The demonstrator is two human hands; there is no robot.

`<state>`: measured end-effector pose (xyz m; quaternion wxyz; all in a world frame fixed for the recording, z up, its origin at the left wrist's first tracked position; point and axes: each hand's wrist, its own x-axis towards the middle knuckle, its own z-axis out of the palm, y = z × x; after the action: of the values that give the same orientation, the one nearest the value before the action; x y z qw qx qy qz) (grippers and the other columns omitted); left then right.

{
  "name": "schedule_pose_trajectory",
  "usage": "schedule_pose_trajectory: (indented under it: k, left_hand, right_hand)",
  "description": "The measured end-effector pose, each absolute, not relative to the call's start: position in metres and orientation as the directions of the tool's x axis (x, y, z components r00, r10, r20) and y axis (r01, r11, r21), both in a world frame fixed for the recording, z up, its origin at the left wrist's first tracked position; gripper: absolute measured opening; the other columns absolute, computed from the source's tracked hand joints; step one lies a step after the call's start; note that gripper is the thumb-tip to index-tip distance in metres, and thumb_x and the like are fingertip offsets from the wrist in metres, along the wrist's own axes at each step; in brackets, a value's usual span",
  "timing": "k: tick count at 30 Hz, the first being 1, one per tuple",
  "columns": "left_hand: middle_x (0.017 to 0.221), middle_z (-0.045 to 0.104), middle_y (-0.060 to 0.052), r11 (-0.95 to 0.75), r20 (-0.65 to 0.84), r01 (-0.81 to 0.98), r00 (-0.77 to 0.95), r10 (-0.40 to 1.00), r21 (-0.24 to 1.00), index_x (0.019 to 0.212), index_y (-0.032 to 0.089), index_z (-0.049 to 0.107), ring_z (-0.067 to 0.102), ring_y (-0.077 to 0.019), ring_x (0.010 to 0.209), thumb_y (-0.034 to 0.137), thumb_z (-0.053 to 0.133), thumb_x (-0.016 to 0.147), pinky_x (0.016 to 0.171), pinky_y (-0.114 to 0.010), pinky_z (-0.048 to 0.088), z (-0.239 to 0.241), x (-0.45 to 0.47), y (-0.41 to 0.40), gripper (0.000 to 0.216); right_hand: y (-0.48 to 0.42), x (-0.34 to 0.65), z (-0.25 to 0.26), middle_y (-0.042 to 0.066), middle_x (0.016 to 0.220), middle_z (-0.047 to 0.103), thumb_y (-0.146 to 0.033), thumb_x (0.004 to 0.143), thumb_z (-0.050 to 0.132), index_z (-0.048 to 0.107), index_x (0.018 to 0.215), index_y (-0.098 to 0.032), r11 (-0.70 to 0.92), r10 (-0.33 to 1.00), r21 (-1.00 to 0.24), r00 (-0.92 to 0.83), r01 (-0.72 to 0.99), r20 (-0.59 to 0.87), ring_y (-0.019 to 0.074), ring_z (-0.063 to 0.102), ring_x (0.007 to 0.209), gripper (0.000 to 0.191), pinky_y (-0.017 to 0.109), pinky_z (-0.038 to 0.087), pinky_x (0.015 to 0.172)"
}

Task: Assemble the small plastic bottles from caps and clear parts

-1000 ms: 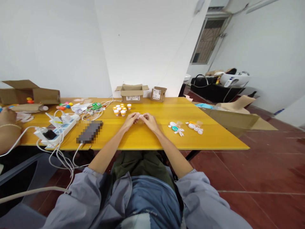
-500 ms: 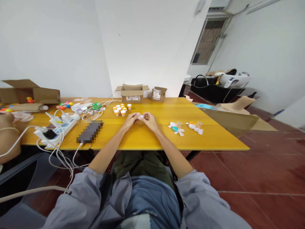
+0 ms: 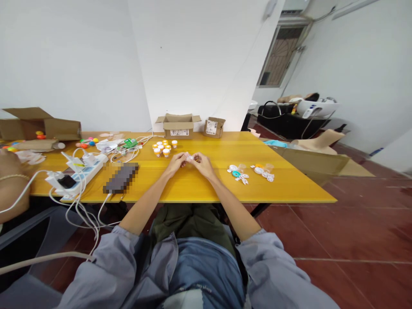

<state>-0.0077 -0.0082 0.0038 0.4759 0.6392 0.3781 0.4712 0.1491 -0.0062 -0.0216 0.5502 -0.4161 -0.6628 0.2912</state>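
Over the middle of the yellow table, my left hand and my right hand meet with fingers closed around a small white-and-pink plastic piece. My fingers cover much of it, so its exact kind is hidden. Beyond my left hand stands a cluster of small orange-and-white plastic cups. To the right of my right hand lie loose parts: a teal ring, a white round piece, white perforated pieces, and a second group with a white disc.
A dark blurred-out device and a white power strip with tangled cables lie to my left. Two cardboard boxes, an open one and a smaller one, stand by the wall. Another person's arm shows at far left.
My hands stay together in the same place, with the small plastic piece slightly turned between the fingers. At far left, the other person's arm has shifted a little.
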Motion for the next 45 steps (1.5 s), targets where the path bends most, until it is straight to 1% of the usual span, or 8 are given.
schedule_pose_trajectory:
  k: [5,9,14,19,23,33,36,45]
  left_hand:
    - [0.059,0.053,0.001,-0.262,0.244,0.034,0.261,0.934,0.965,0.076,0.018,0.068,0.047,-0.0119,0.055,0.064,0.066,0.079,0.052,-0.025,0.036,0.0030,-0.0067,-0.0075,0.046]
    - [0.058,0.052,0.001,-0.281,0.256,0.061,0.268,0.929,0.958,0.077,0.018,0.069,0.047,-0.0116,0.055,0.065,0.066,0.079,0.052,-0.024,0.036,0.0050,-0.0060,-0.0091,0.047]
    - [0.059,0.055,0.002,-0.319,0.279,0.099,0.293,0.915,0.942,0.081,0.018,0.071,0.048,-0.0116,0.057,0.063,0.067,0.079,0.054,-0.024,0.038,0.0072,-0.0058,-0.0112,0.045]
    - [0.063,0.059,-0.001,-0.295,0.262,0.093,0.262,0.929,0.951,0.085,0.018,0.074,0.050,-0.0130,0.058,0.062,0.061,0.084,0.054,-0.025,0.039,0.0048,-0.0048,-0.0081,0.046]
    - [0.069,0.064,-0.001,-0.298,0.271,0.079,0.245,0.931,0.951,0.094,0.017,0.076,0.052,-0.0136,0.062,0.055,0.065,0.083,0.056,-0.025,0.041,0.0021,-0.0048,-0.0036,0.041]
    - [0.083,0.073,-0.004,-0.296,0.286,0.025,0.183,0.941,0.955,0.082,0.017,0.076,0.060,-0.0156,0.077,0.041,0.076,0.073,0.073,-0.027,0.048,-0.0002,-0.0055,-0.0032,0.026]
    - [0.087,0.075,-0.005,-0.294,0.286,0.016,0.179,0.941,0.956,0.084,0.017,0.077,0.062,-0.0170,0.080,0.040,0.079,0.070,0.076,-0.029,0.048,-0.0004,-0.0066,-0.0034,0.027]
    - [0.094,0.077,-0.006,-0.272,0.270,-0.016,0.186,0.945,0.962,0.089,0.019,0.079,0.065,-0.0211,0.093,0.037,0.082,0.068,0.088,-0.033,0.049,-0.0010,-0.0092,-0.0026,0.027]
  right_hand:
    - [-0.0066,0.1507,-0.0239,-0.003,0.060,0.060,-0.060,0.075,0.066,0.057,0.068,-0.023,0.463,0.884,-0.839,-0.080,0.286,0.461,0.0157,0.055,0.061,0.038,0.029,0.045,0.061]
    - [-0.0090,0.1489,-0.0213,0.000,0.076,0.068,-0.053,0.074,0.068,0.060,0.077,-0.023,0.490,0.869,-0.838,-0.063,0.241,0.491,0.0177,0.061,0.074,0.032,0.030,0.049,0.069]
    - [-0.0103,0.1473,-0.0194,0.002,0.088,0.070,-0.045,0.075,0.067,0.062,0.088,-0.025,0.518,0.854,-0.827,-0.084,0.218,0.513,0.0191,0.064,0.083,0.025,0.031,0.051,0.074]
    - [-0.0083,0.1494,-0.0206,0.001,0.087,0.071,-0.041,0.075,0.066,0.063,0.084,-0.024,0.509,0.860,-0.834,-0.092,0.212,0.501,0.0187,0.063,0.078,0.020,0.033,0.052,0.074]
    - [-0.0063,0.1515,-0.0205,0.001,0.086,0.071,-0.040,0.073,0.067,0.063,0.084,-0.024,0.495,0.869,-0.847,-0.079,0.193,0.489,0.0183,0.063,0.075,0.020,0.033,0.053,0.073]
    - [-0.0023,0.1540,-0.0243,0.001,0.083,0.072,-0.041,0.068,0.072,0.065,0.082,-0.023,0.461,0.887,-0.872,-0.077,0.164,0.455,0.0190,0.066,0.079,0.024,0.033,0.054,0.076]
    - [-0.0018,0.1543,-0.0261,0.001,0.082,0.072,-0.043,0.068,0.073,0.066,0.082,-0.022,0.441,0.898,-0.887,-0.079,0.140,0.434,0.0192,0.067,0.078,0.026,0.033,0.054,0.075]
    - [-0.0021,0.1562,-0.0279,0.001,0.073,0.070,-0.057,0.067,0.073,0.067,0.082,-0.021,0.386,0.919,-0.918,-0.129,0.090,0.373,0.0176,0.064,0.064,0.039,0.031,0.053,0.060]
